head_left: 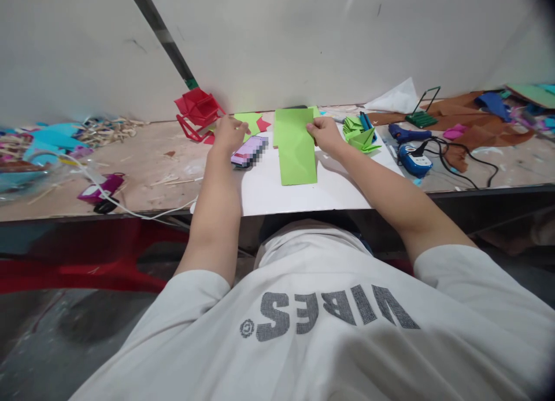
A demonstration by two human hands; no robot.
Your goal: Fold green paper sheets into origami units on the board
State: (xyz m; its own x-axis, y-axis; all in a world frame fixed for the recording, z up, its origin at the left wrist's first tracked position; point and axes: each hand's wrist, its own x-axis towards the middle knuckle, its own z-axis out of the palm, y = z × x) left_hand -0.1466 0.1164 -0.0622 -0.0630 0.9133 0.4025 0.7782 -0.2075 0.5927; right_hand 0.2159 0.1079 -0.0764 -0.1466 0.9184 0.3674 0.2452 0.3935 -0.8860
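A long lime-green sheet of paper (298,149) stands tilted above the white board (264,196). My right hand (326,134) pinches its right edge near the top, thumb in front. Beside a smartphone (246,152), my left hand (232,133) is held with its fingers bent and apart, and nothing shows in it. The phone lies on the board's left part with its screen lit and partly blurred. Behind that hand lie green paper (248,121) and a red paper scrap (262,123). Folded green paper pieces (359,134) rest to the right of my right hand.
A red folded-paper model (198,113) stands at the left rear. On the right are a blue glue gun (410,133), a blue-and-white device (415,160) with black cables and a green wire stand (422,118). A purple device (102,188) and white cable lie left; a wall rises behind.
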